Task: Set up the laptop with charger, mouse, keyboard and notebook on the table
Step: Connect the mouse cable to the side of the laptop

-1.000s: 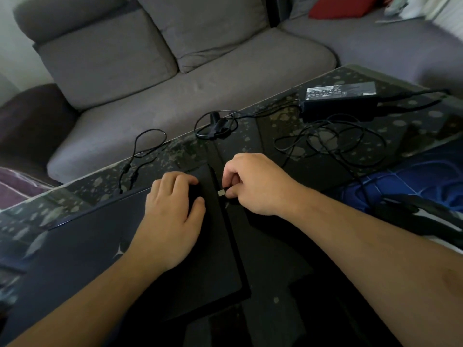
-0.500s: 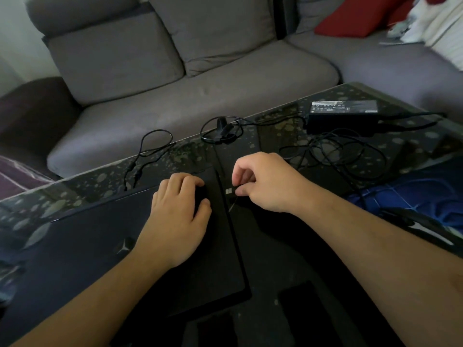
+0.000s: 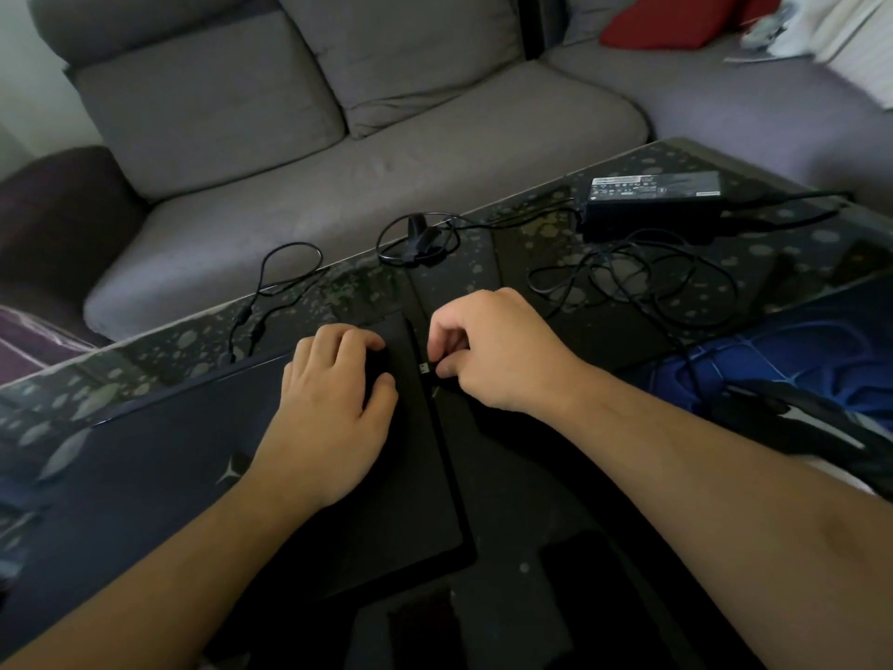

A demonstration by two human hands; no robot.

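A closed black laptop lies flat on the dark glass table. My left hand rests on its lid near the far right corner, fingers curled down. My right hand pinches a small metal charger plug right at the laptop's right edge. The black charger brick sits at the far right of the table, its cable tangled in loops between brick and hand. No keyboard or notebook can be made out in view.
A second thin cable lies at the table's far edge left of centre. A blue patterned mat with a dark object on it covers the right side. A grey sofa stands close behind the table.
My right hand has shifted the plug slightly along the laptop's right edge. The left hand has stayed on the lid. The camera has tilted a little.
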